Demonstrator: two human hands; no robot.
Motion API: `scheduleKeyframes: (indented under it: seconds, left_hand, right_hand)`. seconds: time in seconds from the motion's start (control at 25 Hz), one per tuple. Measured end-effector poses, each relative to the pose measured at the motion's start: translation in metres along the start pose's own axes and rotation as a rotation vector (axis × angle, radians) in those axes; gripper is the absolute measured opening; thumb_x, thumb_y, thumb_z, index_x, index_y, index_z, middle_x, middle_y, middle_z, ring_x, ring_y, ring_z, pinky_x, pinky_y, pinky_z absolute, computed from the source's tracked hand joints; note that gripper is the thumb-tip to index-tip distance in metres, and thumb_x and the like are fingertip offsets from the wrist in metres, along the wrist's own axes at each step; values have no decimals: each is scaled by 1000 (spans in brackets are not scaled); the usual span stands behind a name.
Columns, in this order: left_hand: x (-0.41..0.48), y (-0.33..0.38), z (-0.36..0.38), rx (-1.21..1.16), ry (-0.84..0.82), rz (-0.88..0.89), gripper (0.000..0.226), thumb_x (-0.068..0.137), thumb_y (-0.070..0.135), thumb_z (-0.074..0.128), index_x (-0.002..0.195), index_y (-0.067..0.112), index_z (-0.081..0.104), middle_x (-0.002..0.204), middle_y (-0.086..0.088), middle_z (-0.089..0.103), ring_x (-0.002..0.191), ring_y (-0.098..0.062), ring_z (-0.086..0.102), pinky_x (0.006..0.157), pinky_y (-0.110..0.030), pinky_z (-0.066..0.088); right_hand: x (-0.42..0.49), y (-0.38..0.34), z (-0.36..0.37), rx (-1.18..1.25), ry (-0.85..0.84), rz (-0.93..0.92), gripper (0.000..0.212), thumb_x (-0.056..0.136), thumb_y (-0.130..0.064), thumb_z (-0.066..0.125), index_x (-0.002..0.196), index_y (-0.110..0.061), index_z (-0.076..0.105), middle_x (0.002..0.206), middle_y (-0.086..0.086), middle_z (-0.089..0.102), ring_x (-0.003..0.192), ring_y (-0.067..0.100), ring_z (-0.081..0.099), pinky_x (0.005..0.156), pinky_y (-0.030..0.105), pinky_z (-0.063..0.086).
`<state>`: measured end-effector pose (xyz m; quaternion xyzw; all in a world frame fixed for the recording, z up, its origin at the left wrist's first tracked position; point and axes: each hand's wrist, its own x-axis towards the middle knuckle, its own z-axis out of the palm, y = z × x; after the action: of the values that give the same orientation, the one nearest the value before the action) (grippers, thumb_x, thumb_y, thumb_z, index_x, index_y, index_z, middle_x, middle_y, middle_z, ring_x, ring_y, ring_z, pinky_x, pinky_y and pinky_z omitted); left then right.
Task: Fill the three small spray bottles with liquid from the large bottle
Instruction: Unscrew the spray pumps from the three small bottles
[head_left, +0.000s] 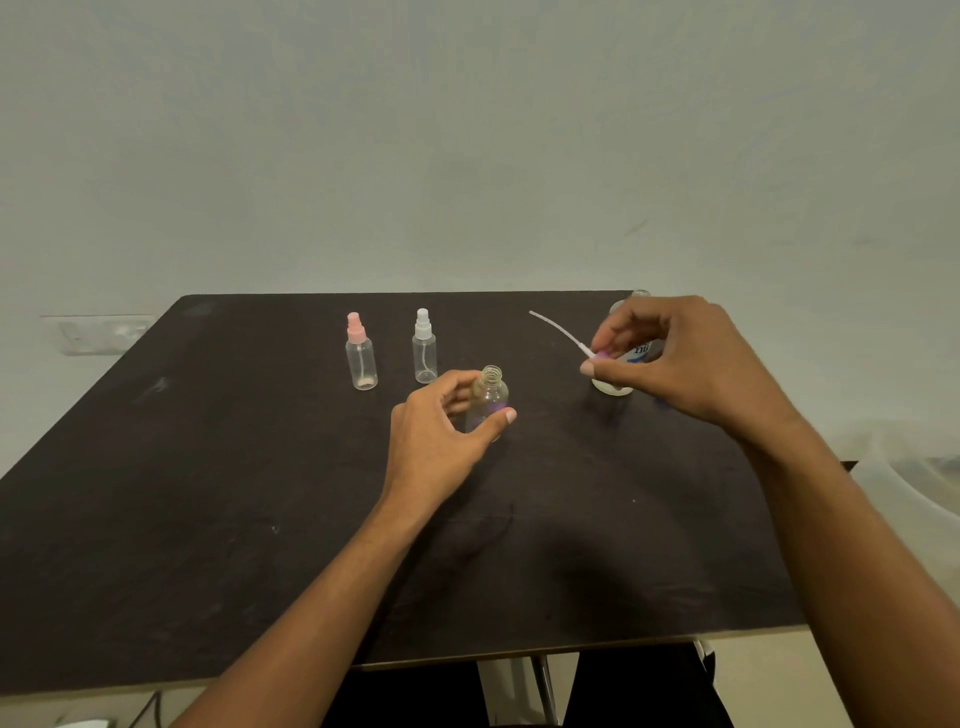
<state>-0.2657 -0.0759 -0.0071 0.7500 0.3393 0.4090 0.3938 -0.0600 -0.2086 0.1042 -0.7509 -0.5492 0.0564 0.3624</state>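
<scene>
My left hand (441, 431) grips a small clear bottle (491, 392) that stands uncapped on the dark table (208, 493). My right hand (685, 358) pinches that bottle's purple spray head (602, 357), and its white dip tube (558, 330) points up and to the left. Behind my right hand stands the large bottle (636, 351), mostly hidden, showing a white label with blue letters. A pink-capped spray bottle (360, 353) and a white-capped spray bottle (424, 348) stand capped at the back of the table.
A pale wall rises right behind the table's far edge. A wall socket plate (98, 332) sits at the left. Something white and rounded (904, 483) lies past the table's right edge. Table legs (543, 686) show below the front edge.
</scene>
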Motion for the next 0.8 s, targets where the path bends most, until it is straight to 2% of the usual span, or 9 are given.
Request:
scheduleKeyframes:
  seconds: [0.08,0.16,0.24,0.32,0.48,0.64,0.8]
  left_hand:
    - [0,-1,2,-17,-28,-9,46,76,34,92,117,32,72,102,26,73,101,13,68,91,-10,53]
    - [1,-3,6,-59,-61,-23,47,75,30,93,117,31,72,104,23,75,102,10,69,93,-16,56]
    - [2,-7,12,-106,-86,-47,49,74,25,94,118,27,73,106,17,77,102,5,72,95,-24,59]
    - [4,-11,19,-119,-106,-65,49,73,23,95,117,26,73,105,14,78,101,4,73,95,-27,60]
    - [7,-16,29,-97,-158,-89,50,73,24,95,117,24,71,105,12,78,99,5,72,94,-25,60]
    - [8,-20,35,-61,-182,-102,51,73,24,95,118,21,70,104,11,78,97,6,72,93,-20,59]
    - [8,-25,38,-24,-180,-114,50,73,26,95,117,23,70,102,13,77,96,7,71,91,-18,58]
  right_hand:
    - [-7,6,12,42,0,55,19,77,-32,93,85,-25,77,74,-10,77,69,-2,73,61,5,50]
    - [-15,17,30,83,-21,134,19,77,-28,93,84,-21,77,68,-8,76,65,0,73,61,5,50]
    - [-21,28,51,51,-61,215,19,78,-29,92,84,-20,77,69,-8,76,63,-5,70,57,5,48]
    - [-24,38,70,8,-120,292,18,79,-31,91,84,-23,76,71,-9,76,64,-8,69,61,9,52]
    - [-28,46,97,-49,-173,365,17,81,-34,90,80,-26,75,68,-12,76,67,-7,70,75,20,60]
    - [-28,45,109,-73,-184,366,17,82,-36,89,80,-27,75,70,-10,76,70,-2,71,79,24,62]
    - [-29,44,111,-55,-186,374,17,84,-36,88,80,-27,74,66,-11,76,66,-10,68,80,23,61]
